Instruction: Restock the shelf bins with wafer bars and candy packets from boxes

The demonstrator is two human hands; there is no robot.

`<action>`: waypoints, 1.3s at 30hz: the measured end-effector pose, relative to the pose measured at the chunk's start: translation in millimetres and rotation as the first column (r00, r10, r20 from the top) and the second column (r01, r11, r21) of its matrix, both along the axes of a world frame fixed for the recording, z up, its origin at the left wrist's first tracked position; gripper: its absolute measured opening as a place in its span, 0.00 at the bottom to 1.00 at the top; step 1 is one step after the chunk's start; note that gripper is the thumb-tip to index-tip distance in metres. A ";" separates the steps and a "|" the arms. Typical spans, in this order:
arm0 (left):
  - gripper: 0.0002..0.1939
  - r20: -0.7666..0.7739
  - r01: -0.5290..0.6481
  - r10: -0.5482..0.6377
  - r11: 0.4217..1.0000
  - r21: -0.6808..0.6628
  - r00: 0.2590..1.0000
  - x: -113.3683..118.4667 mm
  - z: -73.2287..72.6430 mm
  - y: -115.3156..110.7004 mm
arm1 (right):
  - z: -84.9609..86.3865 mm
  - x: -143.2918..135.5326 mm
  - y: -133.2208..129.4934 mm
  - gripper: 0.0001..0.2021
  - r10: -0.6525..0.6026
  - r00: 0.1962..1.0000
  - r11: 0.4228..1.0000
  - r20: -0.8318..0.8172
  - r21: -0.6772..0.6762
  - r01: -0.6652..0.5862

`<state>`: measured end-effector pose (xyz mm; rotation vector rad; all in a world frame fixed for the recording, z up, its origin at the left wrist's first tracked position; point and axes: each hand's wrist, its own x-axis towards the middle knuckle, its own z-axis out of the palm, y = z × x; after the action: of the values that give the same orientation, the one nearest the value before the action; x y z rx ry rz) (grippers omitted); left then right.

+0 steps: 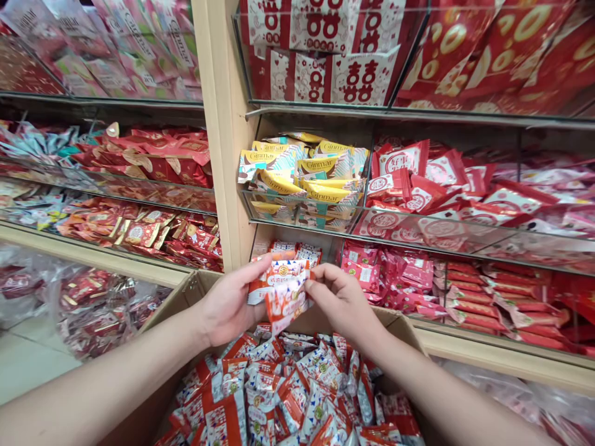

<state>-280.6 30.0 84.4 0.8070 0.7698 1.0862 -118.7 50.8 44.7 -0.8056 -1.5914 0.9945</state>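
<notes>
Several red and white candy packets [279, 277] rest in my left hand [232, 300], its thumb over their top edge and its fingers behind them. My right hand [341, 303] pinches the edge of another candy packet [287, 303], which hangs tilted in front of those in the left. Both hands are above an open cardboard box [186, 291] heaped with candy packets [260, 396] of the same red and white print. Just behind the hands, similar packets [309, 253] stand in a bottom shelf compartment, partly hidden by the hands.
Yellow Ginmar packets [320, 167] fill the shelf above, behind a clear plastic lip [418, 229]. Pink packets [395, 272] lie right of the hands. A wooden upright [223, 136] divides the shelves. Plastic bags of packets [102, 303] sit on the floor at left.
</notes>
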 end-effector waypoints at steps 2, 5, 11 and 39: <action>0.16 -0.035 -0.047 0.047 0.999 0.015 0.998 1.5 2.9 -0.9 | 1.5 3.8 7.7 0.09 -0.079 0.997 0.995 -0.004 -0.066 0.078; 0.15 -0.100 -0.014 0.020 0.999 0.051 0.995 3.5 2.4 -4.1 | 2.3 5.4 12.9 0.11 -0.111 0.994 0.980 0.007 -0.167 0.111; 0.28 -0.256 0.109 -0.076 0.987 0.115 0.964 5.8 -10.1 -8.5 | -0.3 3.1 8.2 0.10 0.051 0.997 0.984 0.065 -0.175 -0.039; 0.21 -0.971 0.726 -0.117 0.683 0.075 0.210 7.4 -20.4 -26.3 | 14.6 -14.5 79.6 0.10 -0.271 0.293 0.942 0.917 0.316 -0.115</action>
<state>-273.2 3.7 63.9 2.1409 1.0552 0.1093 -133.2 130.3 59.3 -1.3610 -2.6229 -0.0195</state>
